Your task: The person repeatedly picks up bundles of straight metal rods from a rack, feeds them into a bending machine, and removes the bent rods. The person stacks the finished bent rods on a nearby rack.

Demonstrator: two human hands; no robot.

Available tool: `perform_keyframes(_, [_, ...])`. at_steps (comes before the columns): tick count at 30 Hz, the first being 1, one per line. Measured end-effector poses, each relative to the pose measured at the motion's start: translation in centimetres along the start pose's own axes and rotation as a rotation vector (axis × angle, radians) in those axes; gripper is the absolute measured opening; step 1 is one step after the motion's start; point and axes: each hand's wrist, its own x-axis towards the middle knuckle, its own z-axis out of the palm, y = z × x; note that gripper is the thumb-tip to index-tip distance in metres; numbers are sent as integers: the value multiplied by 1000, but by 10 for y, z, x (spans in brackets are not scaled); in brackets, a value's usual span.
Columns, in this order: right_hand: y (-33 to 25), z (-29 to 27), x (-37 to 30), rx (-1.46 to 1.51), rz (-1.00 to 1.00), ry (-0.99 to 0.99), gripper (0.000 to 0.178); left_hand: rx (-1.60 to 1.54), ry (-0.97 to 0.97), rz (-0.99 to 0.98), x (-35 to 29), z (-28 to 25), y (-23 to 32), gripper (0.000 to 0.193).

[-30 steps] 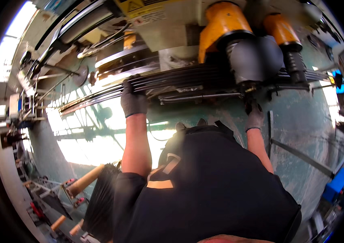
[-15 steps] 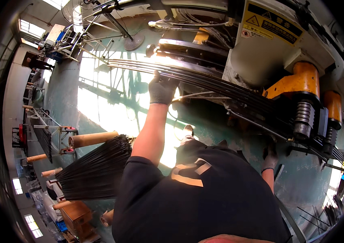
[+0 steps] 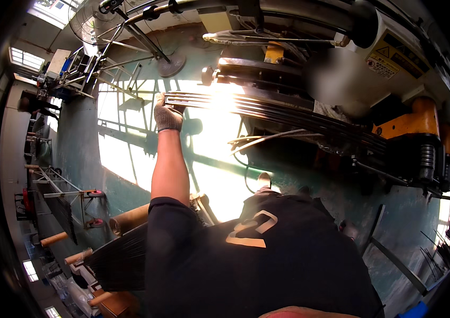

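Our grey-gloved left hand (image 3: 168, 114), fingers curled, grips the long dark metal rod bundle (image 3: 267, 108); right hand hidden.

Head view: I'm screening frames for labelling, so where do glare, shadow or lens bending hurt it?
Head view: sunlight on the floor blows out to white around the near end of the rod bundle by the gloved left hand; the dark shirt shows little detail; the machine curves toward the black rim; the right hand is hidden.
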Motion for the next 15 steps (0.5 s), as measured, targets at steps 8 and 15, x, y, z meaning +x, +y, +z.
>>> perform_keyframes(8, [4,22,17,-1095,-608,-79,13,93,-231,-62,-28,7,6,39])
perform_keyframes(15, [1,23,43,-603,-555,-28,19,216,-261,-93,-14,17,8,56])
